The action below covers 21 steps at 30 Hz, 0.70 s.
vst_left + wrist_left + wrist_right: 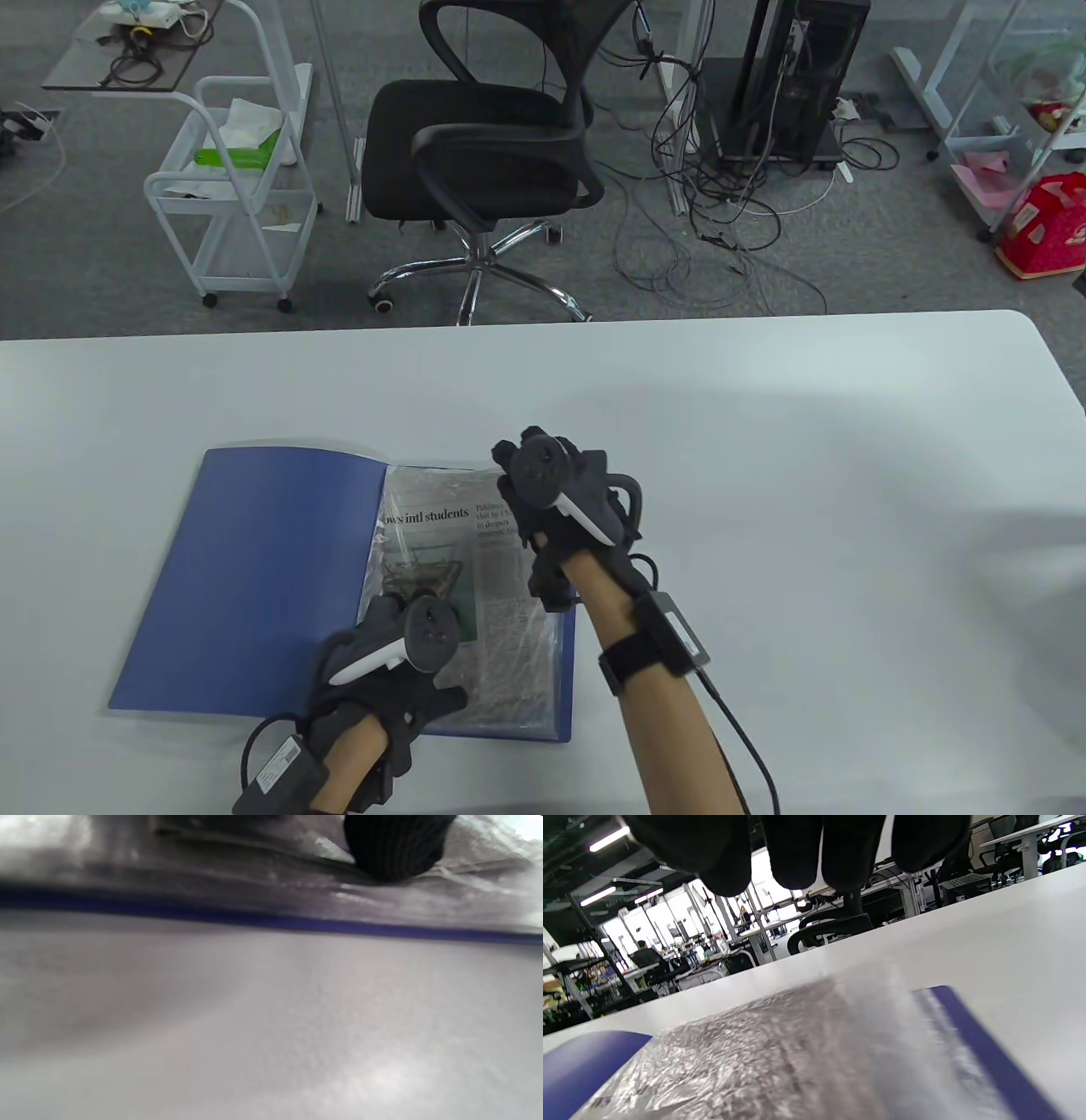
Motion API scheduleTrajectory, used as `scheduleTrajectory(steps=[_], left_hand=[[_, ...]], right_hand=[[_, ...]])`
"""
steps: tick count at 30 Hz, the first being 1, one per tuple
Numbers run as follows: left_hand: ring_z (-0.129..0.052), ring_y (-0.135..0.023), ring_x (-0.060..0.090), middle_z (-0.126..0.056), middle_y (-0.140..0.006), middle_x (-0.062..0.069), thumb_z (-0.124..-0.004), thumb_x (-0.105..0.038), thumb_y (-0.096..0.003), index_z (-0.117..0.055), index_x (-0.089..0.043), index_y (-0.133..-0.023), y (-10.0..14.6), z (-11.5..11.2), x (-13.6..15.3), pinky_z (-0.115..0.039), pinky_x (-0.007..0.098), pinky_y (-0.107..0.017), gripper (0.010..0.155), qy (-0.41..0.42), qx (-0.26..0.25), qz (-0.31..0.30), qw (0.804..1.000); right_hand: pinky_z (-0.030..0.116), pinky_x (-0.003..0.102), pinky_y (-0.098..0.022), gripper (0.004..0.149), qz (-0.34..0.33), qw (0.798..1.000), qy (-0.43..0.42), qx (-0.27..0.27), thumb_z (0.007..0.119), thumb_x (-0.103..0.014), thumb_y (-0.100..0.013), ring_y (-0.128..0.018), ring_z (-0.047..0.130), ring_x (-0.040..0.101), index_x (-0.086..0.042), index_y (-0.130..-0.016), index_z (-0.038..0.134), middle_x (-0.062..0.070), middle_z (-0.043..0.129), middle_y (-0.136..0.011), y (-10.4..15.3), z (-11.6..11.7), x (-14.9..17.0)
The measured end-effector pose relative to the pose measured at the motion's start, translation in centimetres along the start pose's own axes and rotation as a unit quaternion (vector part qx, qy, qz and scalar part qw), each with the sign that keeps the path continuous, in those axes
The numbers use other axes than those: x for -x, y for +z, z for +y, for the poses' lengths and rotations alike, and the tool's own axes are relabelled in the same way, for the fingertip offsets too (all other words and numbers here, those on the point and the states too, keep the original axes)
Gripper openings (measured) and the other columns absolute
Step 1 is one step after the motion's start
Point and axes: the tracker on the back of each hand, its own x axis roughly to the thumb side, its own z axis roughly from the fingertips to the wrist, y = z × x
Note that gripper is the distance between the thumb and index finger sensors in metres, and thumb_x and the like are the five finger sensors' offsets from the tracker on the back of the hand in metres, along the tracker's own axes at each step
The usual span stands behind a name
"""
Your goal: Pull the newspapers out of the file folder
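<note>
A blue file folder (254, 577) lies open on the white table (764, 475). Its right side holds a newspaper (441, 526) inside a crinkled clear plastic sleeve. My left hand (399, 671) rests on the lower part of the sleeve. In the left wrist view a fingertip (394, 849) presses on the plastic just inside the folder's blue edge (297, 924). My right hand (526, 535) hovers over the page's upper right part with fingers curled. In the right wrist view its fingers (797, 853) hang above the sleeve (763, 1052) and hold nothing.
A black office chair (484, 161) stands beyond the table's far edge, with a white cart (237, 195) to its left and a computer tower with cables (789, 85) to its right. Bare table (1009, 942) stretches right of the folder.
</note>
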Motion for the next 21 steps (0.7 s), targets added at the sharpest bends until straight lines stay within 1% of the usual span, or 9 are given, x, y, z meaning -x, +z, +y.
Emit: scheduleTrajectory(steps=[3, 4, 6, 8, 10, 13, 15, 19, 21], left_hand=[[-0.005, -0.097, 0.057, -0.001, -0.112, 0.015, -0.067, -0.053, -0.0479, -0.016, -0.017, -0.110, -0.1, -0.1, -0.3, -0.025, 0.068, -0.067, 0.088, -0.001, -0.005, 0.003, 1.000], [-0.005, -0.097, 0.057, 0.000, -0.112, 0.015, -0.066, -0.053, -0.0481, -0.016, -0.017, -0.110, -0.1, -0.2, -0.4, -0.025, 0.068, -0.067, 0.088, -0.003, -0.004, 0.006, 1.000], [-0.004, -0.096, 0.057, 0.001, -0.111, 0.016, -0.064, -0.054, -0.0483, -0.014, -0.017, -0.110, -0.2, -0.3, -0.6, -0.025, 0.069, -0.067, 0.088, -0.005, -0.004, 0.008, 1.000], [-0.003, -0.096, 0.058, 0.002, -0.111, 0.016, -0.063, -0.054, -0.0484, -0.013, -0.017, -0.110, -0.2, -0.3, -0.7, -0.024, 0.069, -0.067, 0.088, -0.005, -0.003, 0.007, 1.000], [-0.003, -0.095, 0.057, 0.002, -0.111, 0.016, -0.063, -0.054, -0.0485, -0.013, -0.017, -0.110, -0.1, -0.3, -0.6, -0.023, 0.069, -0.066, 0.088, -0.001, -0.001, 0.005, 1.000], [-0.002, -0.095, 0.057, 0.003, -0.111, 0.016, -0.063, -0.054, -0.0486, -0.012, -0.017, -0.110, -0.1, -0.3, -0.6, -0.023, 0.068, -0.066, 0.088, -0.001, 0.003, 0.006, 1.000], [-0.003, -0.095, 0.057, 0.003, -0.111, 0.016, -0.063, -0.054, -0.0486, -0.012, -0.017, -0.110, -0.1, -0.3, -0.6, -0.023, 0.068, -0.066, 0.088, -0.003, 0.004, 0.007, 1.000], [-0.002, -0.094, 0.057, 0.003, -0.110, 0.016, -0.063, -0.054, -0.0488, -0.011, -0.017, -0.109, -0.2, -0.3, -0.6, -0.023, 0.068, -0.066, 0.088, 0.001, 0.006, 0.006, 1.000], [0.000, -0.094, 0.057, 0.004, -0.110, 0.016, -0.063, -0.054, -0.0489, -0.010, -0.017, -0.109, -0.2, -0.3, -0.5, -0.022, 0.068, -0.065, 0.088, 0.005, 0.008, 0.005, 1.000]], right_hand=[[0.073, 0.053, -0.063, 0.047, 0.003, 0.999, 0.041, -0.012, 0.075, -0.039, -0.043, -0.093, 0.084, 0.029, -0.042, -0.089, 0.075, -0.004, 0.072, -0.107, -2.6, 1.6, -1.9], [0.076, 0.051, -0.059, 0.046, 0.006, 0.999, 0.048, -0.018, 0.075, -0.037, -0.043, -0.088, 0.088, 0.027, -0.042, -0.088, 0.076, -0.004, 0.073, -0.107, -3.3, 2.2, -2.3], [0.082, 0.047, -0.048, 0.044, 0.009, 0.997, 0.063, -0.032, 0.078, -0.033, -0.042, -0.073, 0.095, 0.022, -0.042, -0.085, 0.080, -0.005, 0.079, -0.102, -4.9, 3.4, -3.1], [0.084, 0.046, -0.043, 0.042, 0.005, 0.995, 0.090, -0.038, 0.081, -0.030, -0.041, -0.060, 0.098, 0.019, -0.041, -0.082, 0.083, -0.006, 0.090, -0.092, -6.1, 4.2, -3.7], [0.084, 0.046, -0.042, 0.043, -0.002, 0.992, 0.116, -0.047, 0.085, -0.032, -0.038, -0.052, 0.098, 0.018, -0.041, -0.080, 0.084, -0.007, 0.097, -0.079, -6.8, 4.6, -4.0], [0.080, 0.050, -0.049, 0.042, 0.004, 0.990, 0.118, -0.078, 0.087, -0.033, -0.037, -0.050, 0.094, 0.019, -0.039, -0.078, 0.087, -0.005, 0.096, -0.075, -7.3, 5.0, -4.1], [0.077, 0.052, -0.053, 0.042, 0.008, 0.990, 0.107, -0.091, 0.087, -0.036, -0.036, -0.051, 0.093, 0.020, -0.038, -0.078, 0.087, -0.005, 0.095, -0.076, -7.4, 5.0, -4.0], [0.068, 0.057, -0.063, 0.044, 0.004, 0.988, 0.100, -0.115, 0.090, -0.041, -0.034, -0.061, 0.088, 0.024, -0.037, -0.078, 0.088, -0.004, 0.091, -0.079, -7.5, 5.1, -4.0], [0.066, 0.057, -0.065, 0.043, 0.000, 0.988, 0.110, -0.105, 0.091, -0.041, -0.032, -0.065, 0.087, 0.024, -0.037, -0.075, 0.088, -0.006, 0.090, -0.079, -7.4, 5.2, -4.2]])
